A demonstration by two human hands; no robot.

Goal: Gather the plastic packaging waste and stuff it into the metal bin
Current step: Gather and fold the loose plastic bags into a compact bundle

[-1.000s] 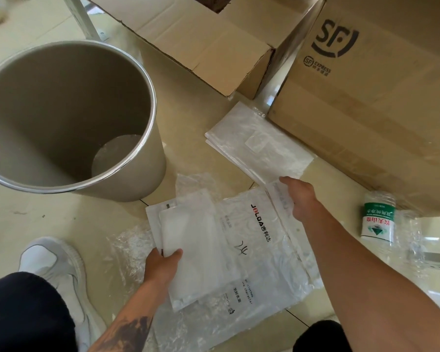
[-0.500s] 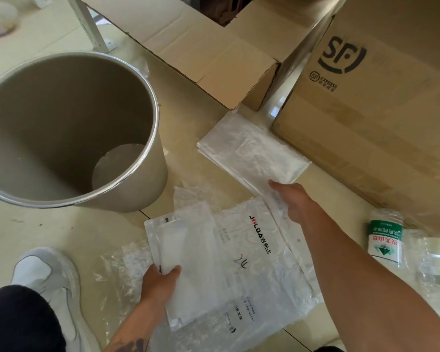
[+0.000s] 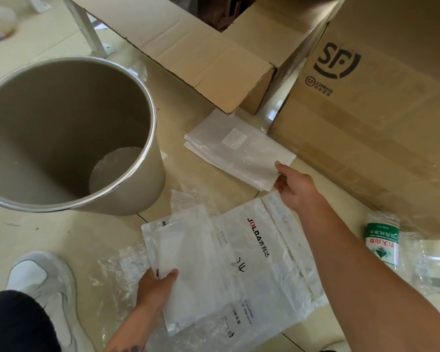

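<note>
Fingers of the right hand (image 3: 296, 185), arm reaching forward, pinch the near corner of a flat stack of white plastic bags (image 3: 239, 148) on the floor. Left hand (image 3: 155, 285) grips frosted sleeves atop printed clear packaging (image 3: 259, 262), beside the round metal bin (image 3: 148, 174).

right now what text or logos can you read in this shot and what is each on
"SF" logo and "SF EXPRESS": side of the cardboard box.
"JOLDA" plus Chinese characters: the printed plastic bag.
"clothes", "character": same bag, lower edge; the rest there is too small.
Green bottle label: upside-down Chinese characters, not readable.
</note>
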